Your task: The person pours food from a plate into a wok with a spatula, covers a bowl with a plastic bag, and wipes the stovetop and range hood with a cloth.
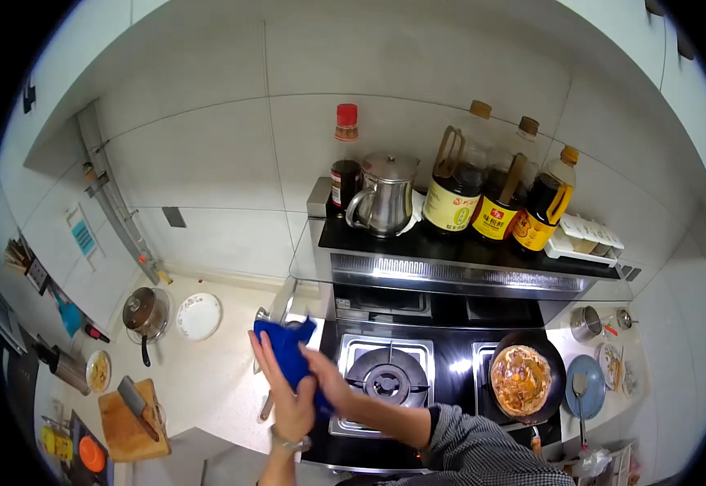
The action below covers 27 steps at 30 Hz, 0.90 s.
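A bunched blue cloth (290, 350) is held between my two hands, over the edge between the counter and the stove. My left hand (288, 405) presses against its near left side, fingers pointing up and held close together. From the right, my right hand (328, 381) grips the cloth with bent fingers. The unlit gas burner (387, 381) is just right of my hands. Beside the cloth, a metal object on the counter is partly hidden.
A frying pan (559, 364) holding a browned flat food (521, 381) sits on the right burner. Bottles (454, 194) and a metal pitcher (387, 198) line the shelf. A cleaver (136, 401) lies on the cutting board (118, 433). A spatula rests on the blue plate (594, 397).
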Motion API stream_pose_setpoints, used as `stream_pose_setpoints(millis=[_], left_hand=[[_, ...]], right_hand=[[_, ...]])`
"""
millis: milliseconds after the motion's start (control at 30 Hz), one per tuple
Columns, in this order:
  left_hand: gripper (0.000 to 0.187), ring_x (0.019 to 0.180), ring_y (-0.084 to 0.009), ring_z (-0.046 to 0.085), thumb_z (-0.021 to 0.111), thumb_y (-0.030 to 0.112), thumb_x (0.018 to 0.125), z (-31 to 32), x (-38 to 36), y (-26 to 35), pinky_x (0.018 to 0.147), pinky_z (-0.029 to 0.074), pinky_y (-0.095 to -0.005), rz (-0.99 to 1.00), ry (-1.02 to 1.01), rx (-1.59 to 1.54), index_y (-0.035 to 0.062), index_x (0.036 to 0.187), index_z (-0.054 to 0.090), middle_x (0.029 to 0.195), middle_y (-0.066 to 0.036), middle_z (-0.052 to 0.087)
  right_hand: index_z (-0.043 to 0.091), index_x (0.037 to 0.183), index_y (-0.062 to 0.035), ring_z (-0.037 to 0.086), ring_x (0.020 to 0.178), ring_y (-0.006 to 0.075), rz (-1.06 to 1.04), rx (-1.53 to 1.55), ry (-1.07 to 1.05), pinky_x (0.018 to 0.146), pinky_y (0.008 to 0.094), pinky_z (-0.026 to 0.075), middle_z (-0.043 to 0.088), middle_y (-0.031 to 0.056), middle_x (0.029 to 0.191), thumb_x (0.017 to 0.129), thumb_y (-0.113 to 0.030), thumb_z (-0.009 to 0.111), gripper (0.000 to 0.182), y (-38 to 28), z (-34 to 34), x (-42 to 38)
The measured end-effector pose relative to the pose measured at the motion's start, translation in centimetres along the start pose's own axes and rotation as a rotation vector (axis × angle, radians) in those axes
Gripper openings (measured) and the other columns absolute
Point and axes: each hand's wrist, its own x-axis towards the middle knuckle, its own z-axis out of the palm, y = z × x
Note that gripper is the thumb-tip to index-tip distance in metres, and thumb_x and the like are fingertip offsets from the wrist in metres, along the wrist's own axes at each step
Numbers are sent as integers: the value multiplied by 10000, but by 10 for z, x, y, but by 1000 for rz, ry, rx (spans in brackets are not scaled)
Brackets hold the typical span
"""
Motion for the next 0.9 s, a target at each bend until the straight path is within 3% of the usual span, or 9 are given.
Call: stream_pose_setpoints(millis=[67,133,200,267,300,367,433,633,900], left_hand=[[587,1375,-386,200,526,137,872,17,6,17,1105,190,-465,-6,55,82,-14,1390,296,1479,-217,220],[401,1216,-337,418,518,85,873,23,21,18,1039,302,-423,-23,73,14,-21,1250,431,1286,-200,441],[298,1052,-292,528,486,30,881,31,52,15,962,377,-375,-56,141,-61,-28,1173,479,1095,-165,550],[320,1099,-337,484,502,31,888,42,100,23,980,353,-382,162,197,143,-34,1198,453,1147,-181,518],[360,1133,-371,450,520,33,879,47,123,23,1001,323,-424,374,176,353,-27,1225,439,1203,-197,503],[370,1155,-393,433,539,110,878,73,143,9,1000,306,-472,374,49,512,-28,1216,476,1236,-205,503],[389,1172,-405,424,543,207,880,108,128,-6,994,300,-500,343,8,820,-32,1187,522,1247,-220,503],[495,1207,-397,435,565,391,876,234,45,78,1004,317,-522,403,-174,589,-10,1166,555,1241,-219,523],[440,1145,-376,468,564,189,828,416,-37,173,985,350,-470,819,-475,325,93,1252,498,1209,-177,512]], right_hand=[[454,1301,-2,476,1110,137,-70,-137,44,1014,265,336,507,75,1254,1032,-309,304,436,-5,5,-21],[338,1388,21,405,1230,164,-607,-1121,-309,1081,281,266,379,104,1400,1038,-205,247,426,-18,-25,-41],[256,1430,-3,342,1304,211,-465,-756,-367,1100,320,258,299,112,1461,1032,-197,250,442,-18,-30,-54],[173,1472,-28,279,1379,258,-340,-386,-398,1119,359,250,219,120,1523,1026,-188,252,481,-25,-34,-69],[240,1456,-38,388,1313,263,-201,-330,-334,1055,379,342,318,123,1476,1017,-241,329,491,-37,-37,-86],[270,1435,9,498,1206,241,-194,-585,-244,979,353,399,417,157,1395,980,-365,405,604,-42,-61,-117],[324,1407,8,537,1133,222,-144,-424,-150,938,337,422,469,147,1332,977,-347,424,567,-34,-96,-145],[526,1230,3,586,926,168,-118,-71,231,835,298,454,620,95,1021,951,-299,499,412,-25,-162,-226],[539,1162,35,585,865,168,-375,16,492,787,292,449,624,103,947,914,-259,515,385,-42,-186,-292]])
